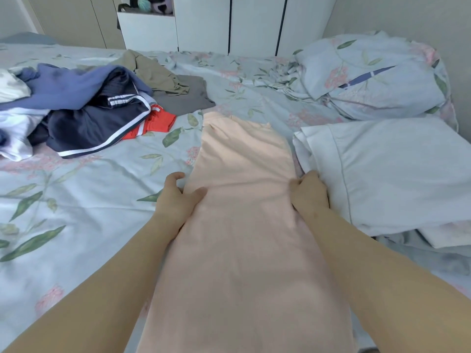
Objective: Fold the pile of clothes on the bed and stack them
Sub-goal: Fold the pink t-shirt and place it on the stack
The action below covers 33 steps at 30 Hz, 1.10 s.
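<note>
A long peach garment (242, 200) lies flat on the bed as a narrow strip, running from the near edge toward the middle. My left hand (175, 197) grips its left edge, fingers curled under the cloth and thumb on top. My right hand (308, 192) holds the right edge at the same height. A loose pile of clothes (84, 108) sits at the far left: blue, navy with white stripes, red, white, grey and olive pieces.
The bed (76, 200) has a pale floral sheet. A white pillow (387, 171) lies right beside the garment, with a floral pillow (369, 72) behind it. White wardrobe doors (254, 21) stand beyond the bed.
</note>
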Each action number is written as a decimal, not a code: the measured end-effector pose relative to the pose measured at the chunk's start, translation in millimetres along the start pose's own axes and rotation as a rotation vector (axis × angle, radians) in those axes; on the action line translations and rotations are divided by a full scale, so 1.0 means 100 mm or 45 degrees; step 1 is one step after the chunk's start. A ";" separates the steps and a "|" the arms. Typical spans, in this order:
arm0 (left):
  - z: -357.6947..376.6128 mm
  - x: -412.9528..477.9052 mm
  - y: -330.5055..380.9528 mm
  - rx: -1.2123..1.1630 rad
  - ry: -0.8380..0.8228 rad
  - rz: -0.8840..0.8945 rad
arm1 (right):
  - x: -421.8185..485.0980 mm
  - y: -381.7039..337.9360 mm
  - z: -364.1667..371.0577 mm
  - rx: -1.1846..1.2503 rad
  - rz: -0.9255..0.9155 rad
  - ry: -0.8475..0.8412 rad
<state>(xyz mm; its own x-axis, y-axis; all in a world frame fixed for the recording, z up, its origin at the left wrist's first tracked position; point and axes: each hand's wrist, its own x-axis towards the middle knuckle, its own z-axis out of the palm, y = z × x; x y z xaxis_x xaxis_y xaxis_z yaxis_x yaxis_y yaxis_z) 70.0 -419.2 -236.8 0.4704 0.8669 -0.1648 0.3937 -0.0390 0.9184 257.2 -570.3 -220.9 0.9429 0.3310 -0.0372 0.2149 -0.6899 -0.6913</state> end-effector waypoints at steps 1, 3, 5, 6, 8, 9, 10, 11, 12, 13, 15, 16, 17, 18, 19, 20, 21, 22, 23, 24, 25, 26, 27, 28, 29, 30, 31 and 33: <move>-0.03 -0.03 -0.01 0.000 -0.056 -0.033 | -0.01 0.00 -0.01 0.027 0.005 -0.036; -0.08 -0.12 -0.03 -0.039 -0.129 -0.095 | -0.05 0.01 -0.05 0.042 -0.022 -0.124; -0.11 -0.19 -0.08 -0.057 -0.110 -0.112 | -0.10 0.02 -0.11 -0.007 -0.075 -0.179; -0.11 -0.21 -0.10 -0.050 -0.081 -0.107 | -0.12 0.01 -0.13 -0.014 -0.096 -0.183; -0.10 -0.22 -0.09 -0.037 -0.030 -0.101 | -0.15 -0.04 -0.16 -0.003 -0.119 -0.151; -0.08 -0.20 -0.08 -0.038 -0.012 -0.110 | -0.15 -0.07 -0.15 -0.010 -0.141 -0.121; -0.06 -0.17 -0.05 -0.035 0.000 -0.121 | -0.13 -0.11 -0.13 -0.035 -0.178 -0.098; -0.03 -0.12 -0.02 -0.014 0.006 -0.128 | -0.09 -0.15 -0.10 -0.074 -0.225 -0.084; -0.01 -0.07 0.02 0.016 0.013 -0.122 | -0.04 -0.20 -0.07 -0.111 -0.278 -0.071; 0.03 -0.01 0.05 0.042 0.019 -0.118 | 0.03 -0.24 -0.05 -0.126 -0.308 -0.066; 0.09 0.16 0.11 0.056 0.027 -0.121 | 0.23 -0.33 0.00 -0.113 -0.308 -0.062; 0.12 0.27 0.15 0.050 0.028 -0.113 | 0.34 -0.37 0.03 -0.111 -0.298 -0.061; 0.15 0.40 0.17 0.034 0.023 -0.104 | 0.46 -0.42 0.07 -0.116 -0.285 -0.059; 0.19 0.54 0.21 0.007 0.013 -0.093 | 0.59 -0.44 0.12 -0.118 -0.277 -0.058; 0.23 0.69 0.24 -0.016 -0.003 -0.085 | 0.72 -0.47 0.16 -0.110 -0.266 -0.067; 0.26 0.82 0.26 -0.026 -0.017 -0.070 | 0.84 -0.49 0.21 -0.096 -0.255 -0.079; 0.30 0.95 0.28 -0.022 -0.025 -0.064 | 0.94 -0.51 0.27 -0.091 -0.244 -0.091; 0.33 1.06 0.30 -0.013 -0.028 -0.065 | 1.04 -0.53 0.32 -0.092 -0.238 -0.091; 0.37 1.17 0.31 -0.005 -0.035 -0.078 | 1.13 -0.54 0.36 -0.094 -0.234 -0.086; 0.40 1.27 0.34 0.004 -0.040 -0.085 | 1.22 -0.56 0.40 -0.094 -0.233 -0.080; 0.42 1.38 0.36 0.015 -0.043 -0.093 | 1.31 -0.58 0.44 -0.096 -0.239 -0.080; 0.45 1.49 0.39 0.033 -0.039 -0.096 | 1.40 -0.62 0.49 -0.110 -0.258 -0.086; 0.47 1.59 0.42 0.054 -0.035 -0.093 | 1.48 -0.65 0.53 -0.132 -0.282 -0.093; 0.49 1.69 0.45 0.072 -0.036 -0.080 | 1.53 -0.68 0.58 -0.165 -0.298 -0.093; 0.51 1.78 0.47 0.077 -0.039 -0.065 | 1.57 -0.70 0.63 -0.201 -0.305 -0.074; 0.54 1.87 0.50 0.060 -0.038 -0.049 | 1.60 -0.71 0.67 -0.241 -0.307 -0.039; 0.56 1.95 0.51 0.022 -0.036 -0.047 | 1.61 -0.71 0.69 -0.273 -0.315 0.014; 0.59 2.07 0.53 -0.047 -0.004 -0.030 | 1.62 -0.69 0.71 -0.230 -0.382 0.173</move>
<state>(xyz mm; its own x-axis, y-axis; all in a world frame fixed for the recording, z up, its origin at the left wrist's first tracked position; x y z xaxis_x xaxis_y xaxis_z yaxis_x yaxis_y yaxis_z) 235.4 -270.9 -243.5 0.4637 0.8658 -0.1878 0.3753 0.0000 0.9269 376.8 -422.8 -230.4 0.8539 0.4552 0.2522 0.5164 -0.6817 -0.5183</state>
